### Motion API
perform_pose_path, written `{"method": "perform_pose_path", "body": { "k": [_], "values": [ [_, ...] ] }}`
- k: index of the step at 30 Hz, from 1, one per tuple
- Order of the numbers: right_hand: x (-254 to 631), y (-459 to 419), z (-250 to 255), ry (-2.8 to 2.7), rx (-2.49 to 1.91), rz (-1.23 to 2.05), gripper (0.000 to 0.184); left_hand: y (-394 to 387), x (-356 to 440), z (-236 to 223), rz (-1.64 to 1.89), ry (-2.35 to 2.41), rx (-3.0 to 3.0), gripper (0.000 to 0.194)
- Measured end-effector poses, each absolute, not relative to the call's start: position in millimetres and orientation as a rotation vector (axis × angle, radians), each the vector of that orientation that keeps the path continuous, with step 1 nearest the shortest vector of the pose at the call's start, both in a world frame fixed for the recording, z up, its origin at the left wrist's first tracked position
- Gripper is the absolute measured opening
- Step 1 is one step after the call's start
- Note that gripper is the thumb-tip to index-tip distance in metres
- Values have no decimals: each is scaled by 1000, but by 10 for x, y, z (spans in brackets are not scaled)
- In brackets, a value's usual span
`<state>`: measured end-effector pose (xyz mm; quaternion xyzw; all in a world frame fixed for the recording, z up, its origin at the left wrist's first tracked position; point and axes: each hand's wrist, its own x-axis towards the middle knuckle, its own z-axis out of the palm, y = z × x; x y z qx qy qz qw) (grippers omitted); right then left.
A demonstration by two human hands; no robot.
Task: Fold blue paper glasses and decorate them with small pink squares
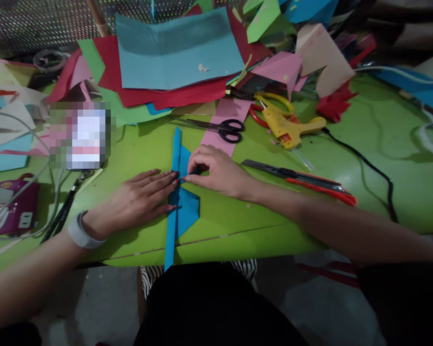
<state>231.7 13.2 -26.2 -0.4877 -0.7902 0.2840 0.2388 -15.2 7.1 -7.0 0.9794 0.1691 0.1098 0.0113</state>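
A piece of blue paper (186,214), folded and cut, lies on the green tabletop, with a long narrow strip along its left side. My left hand (144,194) rests flat on that strip, its fingers stretched out toward the right. From the other side my right hand (220,172) pinches the paper near its middle, thumb and index finger close to my left fingertips. Its remaining fingers are curled and hide part of the paper. Scissors with black handles (228,129) lie just beyond my right hand. To its right is a red and black utility knife (299,180).
A yellow glue gun (286,126) with a black cord lies at the right. Stacked coloured sheets (180,53) stand at the back. A phone (86,139), partly blurred out, and a purple device (12,206) with cables are at the left. The table's front edge (216,257) is close to my body.
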Motion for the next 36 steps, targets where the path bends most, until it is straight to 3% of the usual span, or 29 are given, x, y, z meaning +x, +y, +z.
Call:
{"method": "perform_pose_path", "body": {
  "k": [21,36],
  "values": [
    [2358,174,-230,-2138,-1284,847,13,64,-157,-53,326,515,3074,44],
    [2337,138,-267,-2170,-1359,640,11,80,-170,-46,313,506,3039,40]
  ]
}}
